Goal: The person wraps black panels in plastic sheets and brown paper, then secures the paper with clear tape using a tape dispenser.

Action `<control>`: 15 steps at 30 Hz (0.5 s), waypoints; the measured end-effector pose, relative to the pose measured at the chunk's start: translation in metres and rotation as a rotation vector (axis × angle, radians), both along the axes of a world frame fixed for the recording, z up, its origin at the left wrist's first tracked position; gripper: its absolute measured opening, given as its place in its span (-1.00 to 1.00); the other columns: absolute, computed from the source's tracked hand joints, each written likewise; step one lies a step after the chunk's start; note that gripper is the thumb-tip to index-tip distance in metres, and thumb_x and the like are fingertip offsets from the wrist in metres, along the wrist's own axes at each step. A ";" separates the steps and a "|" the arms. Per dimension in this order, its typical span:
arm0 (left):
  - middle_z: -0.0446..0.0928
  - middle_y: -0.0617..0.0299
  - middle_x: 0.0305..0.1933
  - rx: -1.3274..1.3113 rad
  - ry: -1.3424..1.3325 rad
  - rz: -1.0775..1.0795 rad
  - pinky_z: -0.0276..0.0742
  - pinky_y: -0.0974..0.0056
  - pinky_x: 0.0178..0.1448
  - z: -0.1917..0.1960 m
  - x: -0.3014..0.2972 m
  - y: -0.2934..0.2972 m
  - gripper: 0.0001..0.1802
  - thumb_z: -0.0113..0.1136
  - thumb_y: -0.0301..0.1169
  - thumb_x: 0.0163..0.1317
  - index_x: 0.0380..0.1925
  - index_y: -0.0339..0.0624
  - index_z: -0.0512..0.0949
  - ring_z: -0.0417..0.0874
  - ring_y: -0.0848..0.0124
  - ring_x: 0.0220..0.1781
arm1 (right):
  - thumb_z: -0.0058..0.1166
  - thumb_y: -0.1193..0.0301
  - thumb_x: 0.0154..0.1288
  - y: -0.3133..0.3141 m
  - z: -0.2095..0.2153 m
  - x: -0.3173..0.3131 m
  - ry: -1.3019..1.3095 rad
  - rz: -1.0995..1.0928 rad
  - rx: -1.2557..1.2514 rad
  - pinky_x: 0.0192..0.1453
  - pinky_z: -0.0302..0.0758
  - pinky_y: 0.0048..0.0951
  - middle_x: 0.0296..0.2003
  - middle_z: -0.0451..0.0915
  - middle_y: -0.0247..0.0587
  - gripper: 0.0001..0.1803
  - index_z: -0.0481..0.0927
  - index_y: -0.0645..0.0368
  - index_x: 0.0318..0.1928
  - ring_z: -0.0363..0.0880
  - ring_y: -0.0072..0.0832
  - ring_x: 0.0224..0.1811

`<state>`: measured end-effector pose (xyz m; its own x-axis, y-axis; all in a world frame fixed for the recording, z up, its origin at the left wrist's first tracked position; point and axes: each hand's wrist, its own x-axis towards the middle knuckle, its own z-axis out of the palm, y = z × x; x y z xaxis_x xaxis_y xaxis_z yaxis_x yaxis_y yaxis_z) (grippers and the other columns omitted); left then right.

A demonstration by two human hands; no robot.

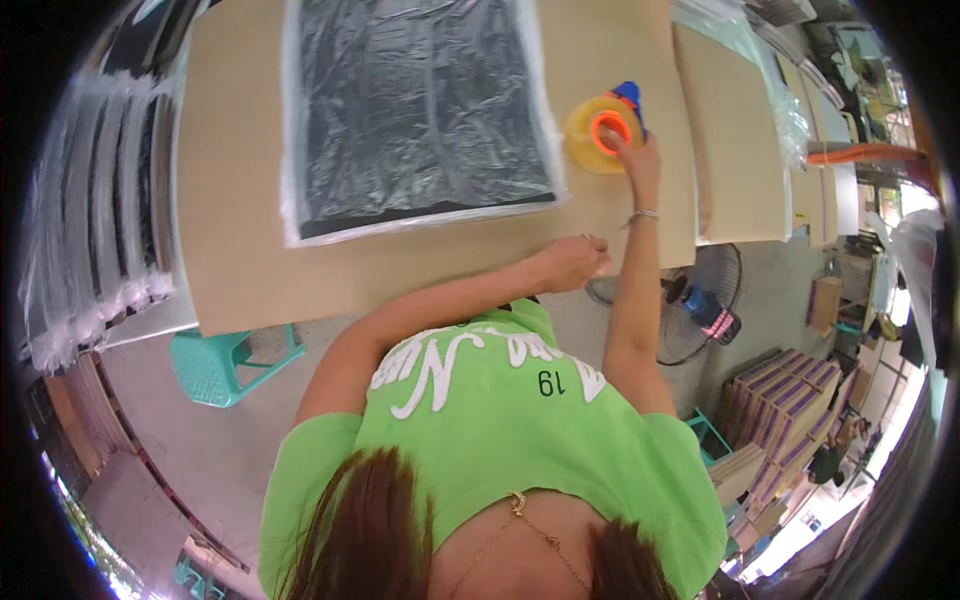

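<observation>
My right hand (pixel 638 158) grips a tape dispenser (pixel 628 95) with a blue end and an orange hub, loaded with a wide roll of yellowish clear tape (pixel 582 150). It is over the right part of the cardboard. My left hand (pixel 575 263) is closed at the near edge of the cardboard, fingers curled; anything in them is hidden. A flat dark panel in clear plastic wrap (pixel 425 110) lies on the brown cardboard sheet (pixel 240 200), left of the dispenser and beyond my left hand.
Several plastic-wrapped panels (pixel 90 210) stand along the left side. More cardboard (pixel 735 140) lies to the right. A green stool (pixel 215 365) is below the table, and a black fan (pixel 705 305) stands on the floor at right, near stacked cartons (pixel 785 410).
</observation>
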<state>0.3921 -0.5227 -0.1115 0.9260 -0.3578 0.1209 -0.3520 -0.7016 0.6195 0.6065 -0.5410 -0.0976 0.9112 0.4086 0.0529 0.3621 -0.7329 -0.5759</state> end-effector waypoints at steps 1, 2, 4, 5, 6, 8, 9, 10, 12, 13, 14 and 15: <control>0.52 0.05 -0.03 -0.020 -0.076 0.060 0.47 0.08 0.09 -0.015 0.015 -0.022 -0.70 -0.05 -0.41 0.23 -0.07 -0.18 0.51 0.52 0.09 0.04 | 0.30 -0.01 -0.09 0.001 0.002 0.002 0.015 -0.016 -0.025 -0.01 0.51 -0.09 -0.17 0.59 0.20 -0.26 0.48 0.36 -0.05 0.58 0.08 -0.08; 0.51 0.03 -0.03 -0.043 -0.151 0.121 0.48 0.08 0.05 -0.028 0.029 -0.045 -0.70 -0.02 -0.41 0.17 -0.09 -0.20 0.51 0.52 0.09 0.04 | 0.28 0.08 -0.07 0.002 0.003 0.003 0.030 -0.032 -0.050 -0.04 0.51 -0.08 -0.19 0.60 0.20 -0.35 0.49 0.35 -0.09 0.58 0.07 -0.10; 0.50 0.01 -0.04 -0.164 -0.205 0.211 0.48 0.09 0.02 -0.033 0.056 -0.075 -0.68 0.03 -0.38 0.13 -0.10 -0.21 0.51 0.52 0.09 0.03 | 0.23 0.18 -0.08 0.001 0.007 0.000 0.043 0.008 0.030 -0.06 0.50 -0.10 -0.19 0.60 0.18 -0.42 0.50 0.34 -0.09 0.58 0.08 -0.13; 0.50 0.01 -0.05 -0.260 -0.186 0.233 0.47 0.09 0.03 -0.029 0.070 -0.088 -0.67 0.05 -0.36 0.14 -0.08 -0.20 0.50 0.52 0.10 0.02 | 0.26 0.19 -0.06 -0.006 0.009 0.005 0.062 -0.012 0.041 -0.05 0.51 -0.17 -0.20 0.61 0.14 -0.42 0.50 0.34 -0.08 0.59 -0.01 -0.13; 0.50 0.02 -0.07 -0.348 -0.160 0.261 0.46 0.10 0.04 -0.023 0.079 -0.095 -0.66 0.07 -0.35 0.15 -0.06 -0.19 0.49 0.52 0.12 0.01 | 0.28 0.20 -0.05 -0.010 0.007 0.007 0.090 -0.026 0.059 -0.05 0.51 -0.24 -0.20 0.62 0.09 -0.42 0.50 0.34 -0.06 0.60 -0.10 -0.13; 0.50 0.03 -0.10 -0.525 -0.103 0.316 0.44 0.10 0.06 -0.012 0.096 -0.107 -0.63 0.11 -0.31 0.17 -0.02 -0.17 0.47 0.52 0.14 0.00 | 0.30 0.23 -0.02 -0.032 0.013 0.023 0.164 -0.028 0.161 -0.05 0.51 -0.34 -0.21 0.63 -0.02 -0.44 0.51 0.34 -0.04 0.60 -0.26 -0.14; 0.49 0.02 -0.11 -0.438 -0.109 0.319 0.43 0.09 0.07 -0.008 0.101 -0.109 -0.64 0.12 -0.30 0.18 -0.03 -0.17 0.48 0.51 0.15 0.00 | 0.29 0.26 0.01 -0.044 0.017 0.030 0.216 -0.010 0.249 -0.05 0.50 -0.37 -0.20 0.62 -0.07 -0.46 0.51 0.33 -0.04 0.59 -0.32 -0.15; 0.49 0.02 -0.12 -0.352 -0.116 0.324 0.42 0.08 0.08 -0.005 0.106 -0.110 -0.65 0.13 -0.29 0.19 -0.03 -0.17 0.48 0.51 0.15 0.00 | 0.28 0.29 0.04 -0.058 0.021 0.038 0.266 0.009 0.334 -0.05 0.50 -0.40 -0.20 0.62 -0.12 -0.49 0.51 0.33 -0.03 0.58 -0.39 -0.16; 0.48 -0.01 -0.12 0.163 -0.205 0.272 0.41 0.04 0.10 -0.004 0.111 -0.104 -0.69 0.13 -0.30 0.21 -0.09 -0.19 0.52 0.51 0.13 0.01 | 0.25 0.32 0.01 -0.091 0.039 0.055 0.213 0.023 0.418 -0.03 0.48 -0.35 -0.18 0.60 -0.07 -0.47 0.49 0.35 -0.01 0.57 -0.33 -0.14; 0.48 -0.01 -0.13 0.109 -0.221 0.281 0.42 0.04 0.09 -0.004 0.113 -0.104 -0.71 0.13 -0.30 0.20 -0.13 -0.21 0.54 0.51 0.12 0.00 | 0.24 0.34 -0.01 -0.110 0.055 0.063 0.182 0.031 0.459 -0.01 0.48 -0.32 -0.17 0.60 -0.05 -0.46 0.48 0.35 0.00 0.56 -0.30 -0.14; 0.49 -0.01 -0.15 0.062 -0.225 0.297 0.43 0.04 0.08 -0.008 0.111 -0.102 -0.73 0.14 -0.30 0.20 -0.17 -0.22 0.56 0.52 0.10 -0.02 | 0.24 0.38 0.02 -0.122 0.075 0.063 0.184 0.013 0.499 0.00 0.47 -0.34 -0.14 0.59 -0.09 -0.47 0.48 0.35 0.02 0.55 -0.34 -0.11; 0.50 -0.01 -0.16 0.017 -0.231 0.319 0.44 0.04 0.06 -0.011 0.110 -0.101 -0.75 0.14 -0.31 0.20 -0.21 -0.24 0.58 0.53 0.09 -0.03 | 0.24 0.41 0.04 -0.136 0.091 0.065 0.188 0.001 0.540 0.02 0.46 -0.36 -0.11 0.58 -0.12 -0.48 0.48 0.35 0.04 0.53 -0.39 -0.09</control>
